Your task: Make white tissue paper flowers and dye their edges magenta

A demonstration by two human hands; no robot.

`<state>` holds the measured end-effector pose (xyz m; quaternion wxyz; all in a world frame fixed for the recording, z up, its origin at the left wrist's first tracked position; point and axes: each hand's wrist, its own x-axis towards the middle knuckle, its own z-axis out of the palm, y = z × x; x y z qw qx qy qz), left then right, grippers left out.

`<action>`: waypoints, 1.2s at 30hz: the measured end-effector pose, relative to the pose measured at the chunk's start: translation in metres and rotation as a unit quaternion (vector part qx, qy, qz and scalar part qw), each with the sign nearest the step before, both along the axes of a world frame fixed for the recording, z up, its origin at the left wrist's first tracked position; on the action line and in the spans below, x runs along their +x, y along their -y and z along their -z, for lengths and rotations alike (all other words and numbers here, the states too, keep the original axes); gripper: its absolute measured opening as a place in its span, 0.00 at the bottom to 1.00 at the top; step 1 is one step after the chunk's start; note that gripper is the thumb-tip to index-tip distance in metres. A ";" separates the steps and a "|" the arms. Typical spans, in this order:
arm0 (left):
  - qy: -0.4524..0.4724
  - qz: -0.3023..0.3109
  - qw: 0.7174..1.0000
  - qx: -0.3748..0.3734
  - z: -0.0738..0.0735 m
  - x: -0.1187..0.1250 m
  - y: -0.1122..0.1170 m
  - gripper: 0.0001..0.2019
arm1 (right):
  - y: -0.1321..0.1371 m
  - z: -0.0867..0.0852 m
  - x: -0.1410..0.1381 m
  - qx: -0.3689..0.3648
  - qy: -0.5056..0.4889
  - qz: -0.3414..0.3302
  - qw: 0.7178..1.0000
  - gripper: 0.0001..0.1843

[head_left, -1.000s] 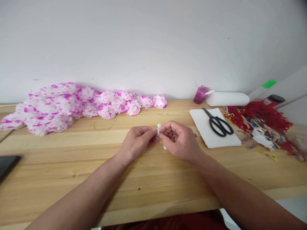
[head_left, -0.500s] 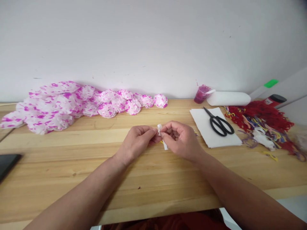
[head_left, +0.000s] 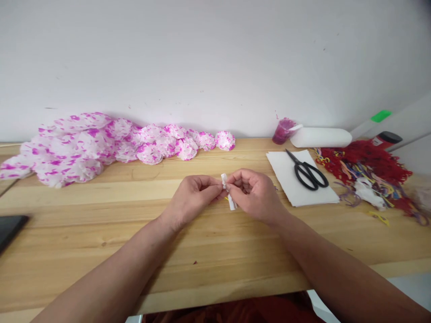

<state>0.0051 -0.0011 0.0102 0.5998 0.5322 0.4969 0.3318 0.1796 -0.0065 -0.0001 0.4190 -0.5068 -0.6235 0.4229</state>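
Note:
Over the middle of the table, my left hand (head_left: 197, 195) and my right hand (head_left: 253, 193) meet fingertip to fingertip. Both are closed in a pinch at the waist of a narrow folded white paper strip (head_left: 232, 202), which is gathered thin there. Its upper end sticks up above the fingers and its lower end hangs below them. A bit of yellow string (head_left: 226, 198) peeks out beside the strip; the fingers hide the rest of it.
Pink-speckled white paper flowers (head_left: 77, 148) lie along the wall at left. To the right are black-handled scissors (head_left: 310, 175) on a paper stack (head_left: 286, 179), a purple-stained cup (head_left: 283, 131), a white roll (head_left: 319, 137) and red string (head_left: 370, 163). A dark flat object (head_left: 11, 229) sits at far left.
Both hands stay pinched at the strip's middle, with only a tiny shift of the fingers. Slightly more of the strip's lower end shows, fanned a little. The view has tilted very slightly.

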 end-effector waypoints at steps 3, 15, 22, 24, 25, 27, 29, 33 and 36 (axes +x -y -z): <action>-0.006 0.007 1.000 -0.001 -0.001 -0.002 0.000 0.12 | 0.000 0.000 0.000 -0.005 -0.007 0.002 1.000 0.04; -0.028 0.011 0.999 0.027 0.002 -0.002 -0.001 0.14 | -0.003 -0.002 0.001 -0.028 -0.027 0.006 0.999 0.05; -0.049 0.007 0.998 0.033 0.003 -0.003 -0.001 0.15 | -0.001 -0.002 0.001 -0.021 -0.031 0.001 0.999 0.06; -0.055 0.003 0.998 0.033 0.003 -0.003 -0.001 0.16 | 0.000 -0.002 0.001 -0.020 -0.034 -0.003 0.999 0.06; -0.057 0.001 0.998 0.033 0.003 -0.003 -0.001 0.16 | 0.000 -0.002 0.002 -0.020 -0.034 -0.006 0.999 0.05; -0.059 -0.003 0.998 0.035 0.002 -0.003 -0.001 0.16 | 0.001 -0.001 0.002 -0.017 -0.036 -0.012 0.999 0.05; -0.061 -0.009 0.997 0.035 0.002 -0.003 -0.001 0.15 | 0.001 0.000 0.002 -0.010 -0.035 -0.014 0.999 0.05; -0.070 -0.031 0.996 0.036 0.000 -0.001 -0.001 0.15 | 0.004 -0.001 0.000 0.017 -0.006 -0.005 1.000 0.05; -0.071 -0.040 0.996 0.048 -0.001 -0.001 -0.001 0.14 | 0.007 -0.005 -0.001 0.063 0.037 0.007 0.997 0.06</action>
